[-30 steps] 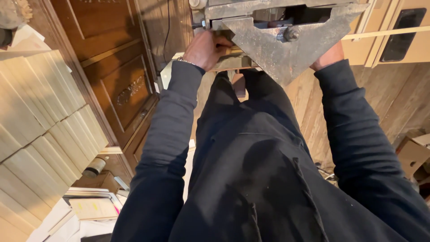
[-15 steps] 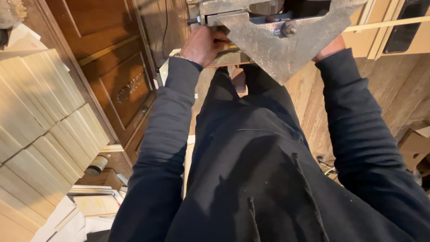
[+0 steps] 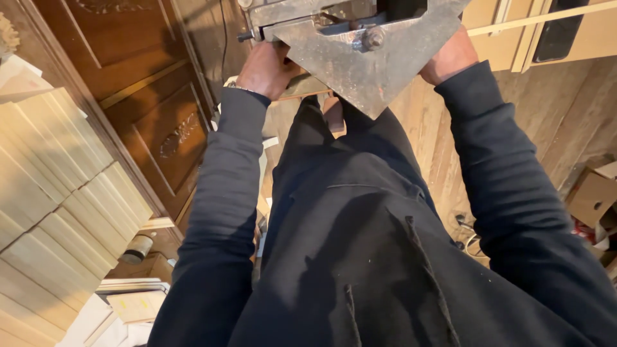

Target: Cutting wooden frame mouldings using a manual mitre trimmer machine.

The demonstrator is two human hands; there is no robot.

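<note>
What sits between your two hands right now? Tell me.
In the head view, a grey triangular metal plate with a bolt spans the stretch between the left hand and the right hand.

Wooden floor (image 3: 443,160) bears cardboard box (image 3: 594,196), cables (image 3: 469,241).

1. My left hand (image 3: 267,67): fingers curl under the grey metal machine plate (image 3: 366,61); fingertips hidden, so what they press on can't be told.
2. My right hand (image 3: 450,56): only the back shows, fingers behind the plate's right edge.
3. Plate top and the machine above my grip are cut by the frame edge.
4. Pale wood piece (image 3: 302,87) just below my left grip: mostly covered by plate and hand.
5. My forearms run off the bottom edge.
</note>
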